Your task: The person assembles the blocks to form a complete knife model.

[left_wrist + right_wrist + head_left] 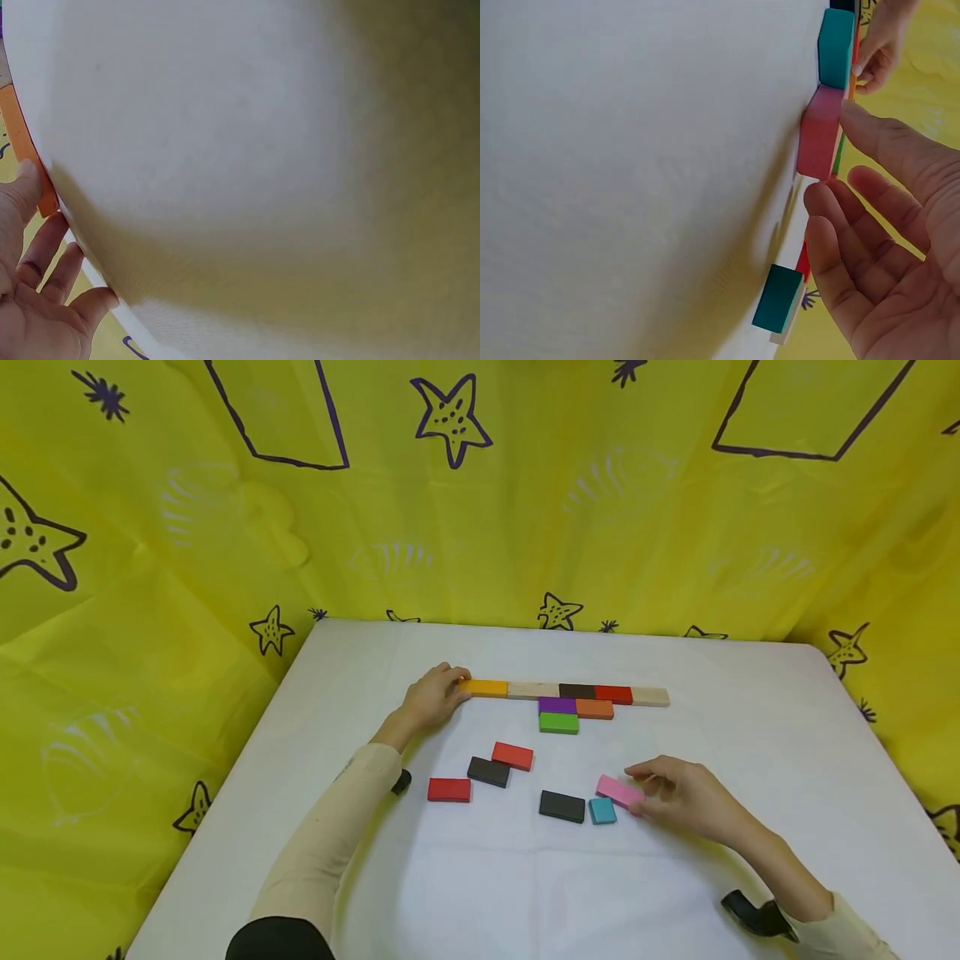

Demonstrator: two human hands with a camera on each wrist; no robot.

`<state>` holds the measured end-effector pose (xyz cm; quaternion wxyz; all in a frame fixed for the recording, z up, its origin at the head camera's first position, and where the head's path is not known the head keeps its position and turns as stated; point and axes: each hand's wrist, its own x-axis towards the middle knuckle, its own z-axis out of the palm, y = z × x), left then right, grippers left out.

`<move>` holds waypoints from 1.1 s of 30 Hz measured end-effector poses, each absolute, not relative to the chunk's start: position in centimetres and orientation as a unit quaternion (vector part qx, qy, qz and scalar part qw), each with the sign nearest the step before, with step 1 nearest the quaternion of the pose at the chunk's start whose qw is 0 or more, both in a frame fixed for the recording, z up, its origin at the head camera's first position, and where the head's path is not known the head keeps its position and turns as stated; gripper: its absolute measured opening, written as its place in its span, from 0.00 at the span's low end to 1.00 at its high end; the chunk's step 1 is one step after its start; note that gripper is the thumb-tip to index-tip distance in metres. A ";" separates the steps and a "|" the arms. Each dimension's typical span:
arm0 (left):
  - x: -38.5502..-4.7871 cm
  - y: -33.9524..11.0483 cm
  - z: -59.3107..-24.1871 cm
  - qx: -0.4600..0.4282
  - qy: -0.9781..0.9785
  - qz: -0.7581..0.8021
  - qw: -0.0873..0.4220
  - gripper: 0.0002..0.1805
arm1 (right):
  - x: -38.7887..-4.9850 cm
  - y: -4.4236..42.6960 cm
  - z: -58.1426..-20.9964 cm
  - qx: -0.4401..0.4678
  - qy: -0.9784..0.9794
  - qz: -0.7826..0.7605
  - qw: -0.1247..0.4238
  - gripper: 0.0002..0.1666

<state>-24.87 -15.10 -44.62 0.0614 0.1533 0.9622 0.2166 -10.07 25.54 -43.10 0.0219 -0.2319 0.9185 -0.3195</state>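
the hands were well apart. the left hand point(431, 700) pinched the yellow-orange block point(489, 689) at the left end of a row of blocks point(533, 691). the right hand point(688, 795) had its thumb against the pink block point(617, 791); whether it gripped, i could not tell. that block lay on the white table point(465, 893), just beside a teal block point(602, 812).
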 end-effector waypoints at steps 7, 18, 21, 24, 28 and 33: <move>-25.2 -15.1 -44.4 0.150 0.964 0.213 0.057 0.19 | -9.9 25.5 -43.0 -0.214 0.924 -0.314 0.043 0.26; -25.0 -15.0 -44.5 0.151 0.963 0.216 0.061 0.19 | -9.8 25.7 -42.8 -0.199 0.925 -0.318 0.064 0.19; -25.0 -15.1 -44.5 0.153 0.962 0.218 0.057 0.19 | -9.8 25.7 -42.8 -0.204 0.924 -0.319 0.063 0.18; -25.0 -15.1 -44.6 0.155 0.961 0.221 0.058 0.19 | -9.9 25.6 -42.8 -0.206 0.922 -0.320 0.067 0.18; -24.7 -15.2 -44.7 0.152 0.961 0.222 0.067 0.19 | -9.9 25.6 -42.9 -0.208 0.922 -0.318 0.074 0.17; -24.9 -15.2 -44.7 0.154 0.961 0.219 0.061 0.19 | -10.3 25.6 -42.9 -0.225 0.921 -0.314 0.037 0.16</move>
